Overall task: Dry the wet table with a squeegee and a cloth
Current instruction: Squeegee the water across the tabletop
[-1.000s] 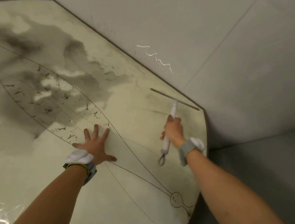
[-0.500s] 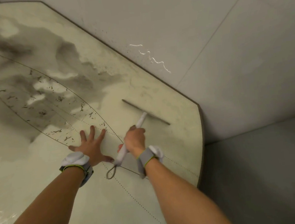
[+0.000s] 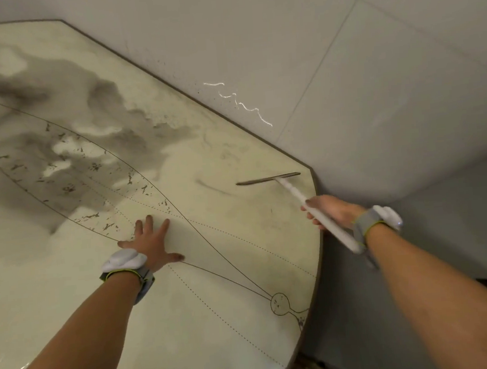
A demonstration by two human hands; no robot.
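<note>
**One hand flat on the table, the other holding the squeegee**

The table (image 3: pixel 69 285) fills the left and centre of the frame, its pale top printed with thin curved and dotted lines. A large dark wet patch (image 3: pixel 91 114) spreads across the upper left, with lighter gaps inside it.

At centre left, the left hand (image 3: pixel 151 244) lies palm down on the table, opened wide, fingers spread and pointing toward the top of the frame. It holds nothing and touches only the tabletop, just below the wet patch. A grey wristband (image 3: pixel 126 269) with a white pod sits on that wrist.

A short dark streak (image 3: pixel 210 187) lies on the table at centre.

At centre right, the squeegee (image 3: pixel 268 179) has its dark blade down on the table near the right edge, and its white handle slants down to the right, past the table's rim. The right hand (image 3: pixel 331 211) is curled tight around the handle, off the table's edge. It wears a second wristband (image 3: pixel 376 223).

Counted: two hands, two wristbands, one squeegee, one table. White tiles (image 3: pixel 373 72) fill the upper right.
</note>
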